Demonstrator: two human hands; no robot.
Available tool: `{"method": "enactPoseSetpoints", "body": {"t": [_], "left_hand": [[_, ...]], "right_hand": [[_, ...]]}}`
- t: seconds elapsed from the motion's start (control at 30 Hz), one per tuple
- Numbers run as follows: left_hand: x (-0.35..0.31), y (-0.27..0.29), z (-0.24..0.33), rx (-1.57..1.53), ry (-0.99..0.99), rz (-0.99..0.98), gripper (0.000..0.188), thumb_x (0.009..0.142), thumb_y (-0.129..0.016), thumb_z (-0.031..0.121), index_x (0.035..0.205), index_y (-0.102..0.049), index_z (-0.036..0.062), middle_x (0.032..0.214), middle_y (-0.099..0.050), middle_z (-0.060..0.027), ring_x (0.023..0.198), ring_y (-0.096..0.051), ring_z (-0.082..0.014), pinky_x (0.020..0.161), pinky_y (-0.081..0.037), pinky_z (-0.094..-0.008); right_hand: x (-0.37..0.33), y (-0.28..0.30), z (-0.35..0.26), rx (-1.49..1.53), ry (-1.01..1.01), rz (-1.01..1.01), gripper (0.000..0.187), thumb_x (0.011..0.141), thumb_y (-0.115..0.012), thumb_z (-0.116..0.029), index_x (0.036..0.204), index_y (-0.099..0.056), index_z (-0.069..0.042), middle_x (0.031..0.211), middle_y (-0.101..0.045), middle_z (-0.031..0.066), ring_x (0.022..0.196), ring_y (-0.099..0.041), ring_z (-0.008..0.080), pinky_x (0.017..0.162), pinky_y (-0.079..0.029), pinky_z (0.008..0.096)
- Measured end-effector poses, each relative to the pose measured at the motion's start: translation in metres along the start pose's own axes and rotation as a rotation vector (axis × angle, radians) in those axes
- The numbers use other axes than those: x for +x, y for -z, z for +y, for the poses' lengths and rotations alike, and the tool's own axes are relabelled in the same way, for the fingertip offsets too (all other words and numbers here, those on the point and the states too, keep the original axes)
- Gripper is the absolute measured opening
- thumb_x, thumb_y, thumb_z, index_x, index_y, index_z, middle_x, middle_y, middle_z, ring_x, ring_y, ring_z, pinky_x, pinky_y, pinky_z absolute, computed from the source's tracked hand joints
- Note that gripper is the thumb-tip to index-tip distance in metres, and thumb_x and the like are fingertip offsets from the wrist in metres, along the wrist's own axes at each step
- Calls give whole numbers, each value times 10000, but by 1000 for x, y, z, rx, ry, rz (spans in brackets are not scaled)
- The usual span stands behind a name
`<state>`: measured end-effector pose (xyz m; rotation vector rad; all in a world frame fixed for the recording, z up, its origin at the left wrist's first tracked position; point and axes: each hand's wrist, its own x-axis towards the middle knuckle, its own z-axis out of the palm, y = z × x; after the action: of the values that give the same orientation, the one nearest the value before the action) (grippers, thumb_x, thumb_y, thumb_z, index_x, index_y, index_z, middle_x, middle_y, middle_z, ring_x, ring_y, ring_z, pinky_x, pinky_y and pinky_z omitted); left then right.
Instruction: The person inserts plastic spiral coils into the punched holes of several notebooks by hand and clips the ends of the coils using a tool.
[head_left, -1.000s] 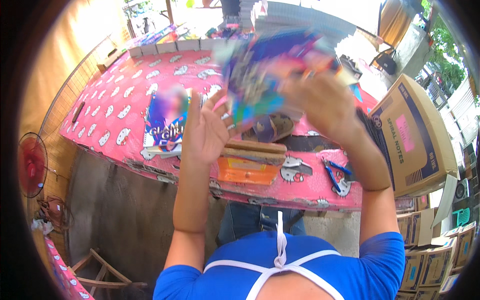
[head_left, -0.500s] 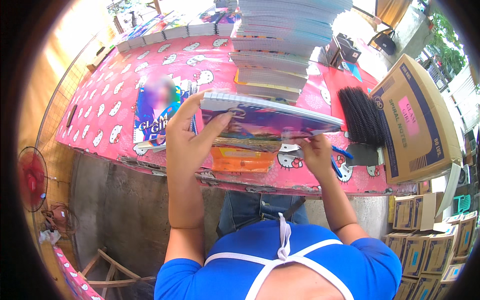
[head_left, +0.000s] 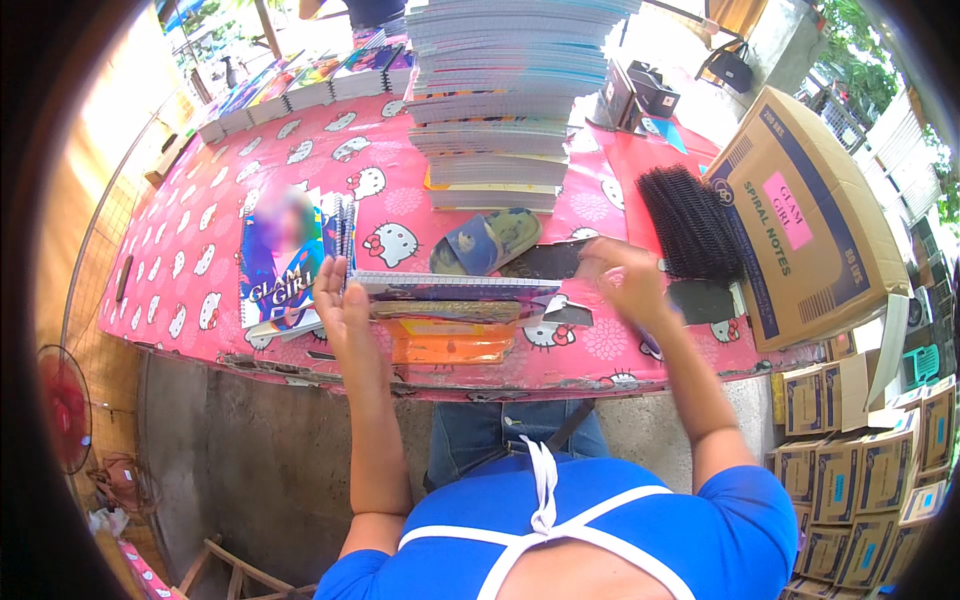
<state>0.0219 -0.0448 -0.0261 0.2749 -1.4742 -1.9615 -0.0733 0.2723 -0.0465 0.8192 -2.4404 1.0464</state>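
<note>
An unbound notebook (head_left: 455,288), with white punched edges up and a dark purple printed cover, rests on a low block (head_left: 450,310) at the table's near edge. Against its left end my left hand (head_left: 345,310) is upright, fingers stretched and thumb apart. My right hand (head_left: 635,290) is off the notebook's right end, smeared by motion, its fingers hard to make out. Behind the notebook lies a blue and olive slipper (head_left: 487,242) beside a dark flat piece (head_left: 545,262). An orange packet (head_left: 450,345) sits in front of the block.
A tall stack of notebooks (head_left: 500,110) rises behind the slipper. Spiral-bound notebooks (head_left: 285,260) lie at left, and others (head_left: 300,85) line the far edge. Black spiral coils (head_left: 690,225) and a large carton (head_left: 810,225) stand at right. More cartons (head_left: 845,480) are piled lower right.
The notebook has come down from both hands onto the block. My right hand has let go and moved right and up. The slipper behind it now shows.
</note>
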Motion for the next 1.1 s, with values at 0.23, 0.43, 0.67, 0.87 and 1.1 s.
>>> {"method": "enactPoseSetpoints", "body": {"t": [0.23, 0.43, 0.67, 0.87, 1.1], "left_hand": [[9, -28, -11, 0, 32, -5, 330, 900, -586, 115, 1200, -520, -5, 1121, -599, -136, 1061, -562, -184, 929, -422, -313], [9, -19, 0, 33, 61, 9, 303, 880, -638, 118, 1149, -577, -8, 1086, -614, -84, 961, -561, -98, 846, -443, -240], [-7, -41, 12, 376, -386, 118, 465, 867, -668, 205, 1266, -520, 20, 1308, -472, -165, 1210, -438, -186, 1009, -329, -360], [-54, -87, 28, 1236, -931, -326, 597, 852, -630, 400, 1357, -457, 131, 1436, -356, -130, 1345, -309, -258, 1032, -24, -677], [-42, -92, 14, 876, -684, -593, 387, 771, -709, 262, 1117, -645, 103, 1026, -646, -33, 1030, -574, -230, 1064, -166, -502]], "right_hand": [[85, 45, 142, -959, -669, -104, 201, 838, -627, -230, 929, -694, -64, 1004, -676, 150, 1012, -632, 322, 861, -513, 413], [94, 33, 133, -753, -637, -170, 201, 843, -596, -163, 930, -669, 3, 955, -660, 222, 917, -645, 379, 795, -517, 436], [67, 27, 60, -428, -226, 140, 203, 803, -659, -126, 990, -683, -51, 922, -647, 138, 801, -650, 321, 706, -513, 388], [17, 38, -47, 158, 7, 78, 187, 769, -715, -72, 954, -715, -41, 829, -651, 95, 704, -616, 160, 596, -472, 267], [-4, 31, -77, 250, -100, 110, 254, 698, -755, -32, 949, -711, -29, 848, -642, 68, 706, -584, 122, 610, -461, 254]]}}
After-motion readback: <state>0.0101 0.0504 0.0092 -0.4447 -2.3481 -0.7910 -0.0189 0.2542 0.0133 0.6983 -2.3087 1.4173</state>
